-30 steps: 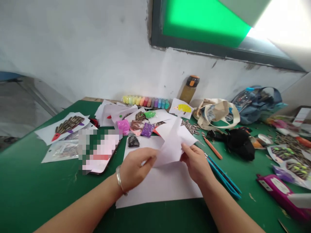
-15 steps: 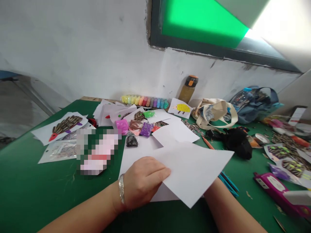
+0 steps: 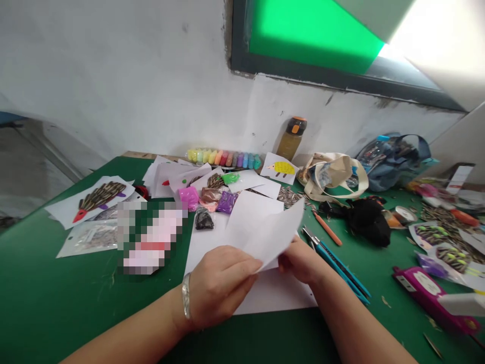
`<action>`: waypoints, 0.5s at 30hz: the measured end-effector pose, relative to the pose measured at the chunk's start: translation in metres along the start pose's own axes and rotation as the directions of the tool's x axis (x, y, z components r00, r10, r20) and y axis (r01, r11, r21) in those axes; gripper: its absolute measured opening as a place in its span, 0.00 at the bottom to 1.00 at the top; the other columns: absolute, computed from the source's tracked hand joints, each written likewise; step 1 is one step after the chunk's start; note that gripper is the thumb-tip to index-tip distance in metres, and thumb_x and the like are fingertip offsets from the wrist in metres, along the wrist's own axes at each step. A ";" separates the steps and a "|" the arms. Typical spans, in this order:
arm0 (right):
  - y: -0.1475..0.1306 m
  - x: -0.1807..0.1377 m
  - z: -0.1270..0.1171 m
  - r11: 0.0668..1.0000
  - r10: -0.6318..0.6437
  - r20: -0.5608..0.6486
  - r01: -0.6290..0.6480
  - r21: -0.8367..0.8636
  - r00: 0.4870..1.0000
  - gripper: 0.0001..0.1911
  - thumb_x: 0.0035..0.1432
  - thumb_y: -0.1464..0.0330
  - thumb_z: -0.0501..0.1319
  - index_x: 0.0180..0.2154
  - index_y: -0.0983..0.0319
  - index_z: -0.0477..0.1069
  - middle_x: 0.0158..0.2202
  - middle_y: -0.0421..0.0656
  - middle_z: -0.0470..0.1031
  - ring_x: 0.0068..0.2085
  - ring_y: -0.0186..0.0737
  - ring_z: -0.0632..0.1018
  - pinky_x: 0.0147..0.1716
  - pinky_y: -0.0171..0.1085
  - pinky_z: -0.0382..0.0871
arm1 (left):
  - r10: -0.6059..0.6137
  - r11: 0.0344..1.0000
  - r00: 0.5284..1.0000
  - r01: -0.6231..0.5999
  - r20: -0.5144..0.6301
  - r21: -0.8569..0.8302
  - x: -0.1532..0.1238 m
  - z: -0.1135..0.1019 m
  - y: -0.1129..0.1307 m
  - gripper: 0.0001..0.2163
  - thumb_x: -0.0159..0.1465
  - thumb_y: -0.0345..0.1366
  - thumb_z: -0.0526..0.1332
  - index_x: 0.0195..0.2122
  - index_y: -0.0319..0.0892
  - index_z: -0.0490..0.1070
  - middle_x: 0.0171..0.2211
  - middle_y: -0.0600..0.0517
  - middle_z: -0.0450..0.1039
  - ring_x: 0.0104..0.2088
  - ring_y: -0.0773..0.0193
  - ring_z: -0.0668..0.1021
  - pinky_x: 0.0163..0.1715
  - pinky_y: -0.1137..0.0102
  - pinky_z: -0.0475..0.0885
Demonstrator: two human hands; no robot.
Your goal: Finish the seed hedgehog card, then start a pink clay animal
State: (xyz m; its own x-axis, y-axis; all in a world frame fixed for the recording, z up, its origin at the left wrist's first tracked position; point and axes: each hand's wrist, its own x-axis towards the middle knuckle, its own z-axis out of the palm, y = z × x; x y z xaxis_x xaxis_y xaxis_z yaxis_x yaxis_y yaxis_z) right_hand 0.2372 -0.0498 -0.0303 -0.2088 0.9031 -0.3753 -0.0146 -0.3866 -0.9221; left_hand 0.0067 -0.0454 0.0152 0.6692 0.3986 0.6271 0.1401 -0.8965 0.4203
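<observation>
A white sheet of paper (image 3: 261, 227) is raised and bent in front of me. My left hand (image 3: 223, 280), with a silver bangle at the wrist, pinches its lower edge between thumb and fingers. At the sheet's right side, my right hand (image 3: 299, 260) has its fingers curled against the paper; some fingertips are hidden behind it. Beneath both hands another white sheet (image 3: 273, 296) lies flat on the green table (image 3: 94, 303). Blue-handled tweezers or a similar slim tool (image 3: 341, 268) lie just right of my right hand.
Bagged clay in pink (image 3: 188, 198), purple (image 3: 227, 202) and black (image 3: 204, 219) lies beyond the sheets. Seed-covered hedgehog pictures (image 3: 100, 199) rest at left. An orange pen-like tool (image 3: 328, 228), a black bag (image 3: 369, 221) and a magenta device (image 3: 432, 293) lie right. A bottle (image 3: 291, 139) stands behind.
The raised sheet has swung from lying slanted toward the right to a bent, more upright pose. My right hand, hidden under it before, now shows at its right side, uncovering the blue-handled tool.
</observation>
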 end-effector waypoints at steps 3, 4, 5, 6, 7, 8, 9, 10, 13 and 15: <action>-0.004 -0.002 0.003 0.999 0.049 0.092 -0.047 -0.015 0.995 0.08 0.46 0.66 0.62 0.24 0.65 0.72 0.16 0.38 0.69 0.15 0.29 0.68 0.13 0.28 0.54 | -0.238 0.970 0.971 0.238 -0.007 -0.044 0.000 0.001 -0.005 0.09 0.65 0.29 0.56 0.43 0.42 0.74 0.36 0.50 0.78 0.35 0.64 0.78 0.38 0.71 0.72; -0.005 -0.003 0.005 0.997 0.071 0.107 -0.066 -0.050 0.992 0.08 0.46 0.66 0.62 0.24 0.66 0.72 0.16 0.38 0.70 0.15 0.29 0.69 0.13 0.28 0.54 | -0.337 0.941 0.941 0.336 -0.018 -0.048 0.000 0.001 -0.010 0.08 0.66 0.32 0.56 0.40 0.42 0.74 0.34 0.51 0.78 0.33 0.65 0.78 0.36 0.72 0.71; -0.007 -0.003 0.007 0.991 0.093 0.103 -0.082 -0.102 0.990 0.09 0.47 0.65 0.61 0.23 0.66 0.72 0.16 0.39 0.70 0.15 0.29 0.69 0.13 0.28 0.54 | -0.444 0.896 0.895 0.442 -0.039 -0.042 0.001 0.001 -0.015 0.08 0.65 0.34 0.56 0.36 0.42 0.75 0.30 0.52 0.77 0.30 0.66 0.77 0.33 0.73 0.70; -0.009 -0.004 0.008 0.980 0.119 0.085 -0.103 -0.172 0.989 0.11 0.48 0.64 0.60 0.22 0.65 0.72 0.15 0.40 0.70 0.14 0.29 0.68 0.13 0.28 0.55 | -0.546 0.838 0.838 0.545 -0.011 -0.024 0.001 0.002 -0.021 0.11 0.65 0.37 0.56 0.29 0.41 0.73 0.25 0.54 0.73 0.26 0.66 0.74 0.29 0.73 0.67; -0.011 -0.006 0.010 0.959 0.148 0.060 -0.129 -0.254 0.987 0.13 0.50 0.63 0.60 0.21 0.65 0.71 0.15 0.40 0.70 0.14 0.30 0.68 0.14 0.29 0.56 | -0.630 0.776 0.776 0.630 0.002 -0.011 0.001 0.001 -0.028 0.15 0.65 0.39 0.55 0.22 0.41 0.69 0.20 0.56 0.68 0.22 0.67 0.70 0.24 0.73 0.64; -0.014 -0.008 0.010 0.927 0.171 0.019 -0.154 -0.342 0.985 0.15 0.51 0.61 0.59 0.20 0.64 0.70 0.15 0.41 0.70 0.14 0.30 0.68 0.14 0.29 0.57 | -0.698 0.716 0.716 0.698 -0.002 -0.009 0.002 0.001 -0.035 0.17 0.64 0.42 0.55 0.18 0.41 0.64 0.18 0.56 0.63 0.21 0.68 0.67 0.22 0.72 0.61; -0.017 -0.012 0.010 0.884 0.178 -0.034 -0.175 -0.433 0.983 0.17 0.52 0.59 0.59 0.19 0.63 0.69 0.15 0.41 0.70 0.14 0.31 0.68 0.15 0.30 0.58 | -0.747 0.664 0.664 0.747 -0.012 -0.015 0.002 0.000 -0.040 0.18 0.62 0.44 0.56 0.17 0.42 0.61 0.17 0.57 0.60 0.20 0.68 0.65 0.21 0.72 0.59; -0.021 -0.017 0.008 0.827 0.177 -0.095 -0.200 -0.525 0.980 0.18 0.53 0.57 0.59 0.18 0.62 0.68 0.15 0.41 0.70 0.15 0.32 0.69 0.15 0.31 0.59 | -0.780 0.625 0.626 0.779 0.010 -0.040 0.002 0.000 -0.045 0.18 0.61 0.45 0.56 0.17 0.42 0.61 0.18 0.57 0.60 0.21 0.68 0.64 0.21 0.72 0.59; -0.041 -0.035 -0.004 0.574 0.038 -0.320 -0.283 -0.768 0.947 0.19 0.54 0.54 0.58 0.20 0.60 0.69 0.19 0.43 0.74 0.17 0.36 0.70 0.16 0.34 0.56 | -0.814 0.564 0.577 0.814 0.073 -0.140 0.003 -0.002 -0.050 0.17 0.59 0.47 0.56 0.19 0.41 0.64 0.20 0.56 0.63 0.23 0.66 0.66 0.22 0.72 0.60; -0.061 -0.041 -0.012 0.384 -0.158 -0.413 -0.330 -0.863 0.897 0.20 0.56 0.53 0.56 0.20 0.58 0.68 0.22 0.44 0.75 0.21 0.38 0.72 0.19 0.36 0.55 | -0.809 0.561 0.580 0.811 0.099 -0.168 0.004 -0.002 -0.047 0.17 0.59 0.47 0.56 0.20 0.41 0.66 0.20 0.55 0.64 0.24 0.65 0.67 0.23 0.72 0.60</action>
State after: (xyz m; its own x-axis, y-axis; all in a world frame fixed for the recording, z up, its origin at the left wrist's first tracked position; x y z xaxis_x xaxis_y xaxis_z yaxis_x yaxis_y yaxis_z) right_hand 0.2580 -0.0608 0.0398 0.2192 0.9483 -0.2297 0.9067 -0.2849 -0.3111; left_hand 0.0009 -0.0010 -0.0007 0.3468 0.9370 -0.0412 0.4984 -0.1468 0.8544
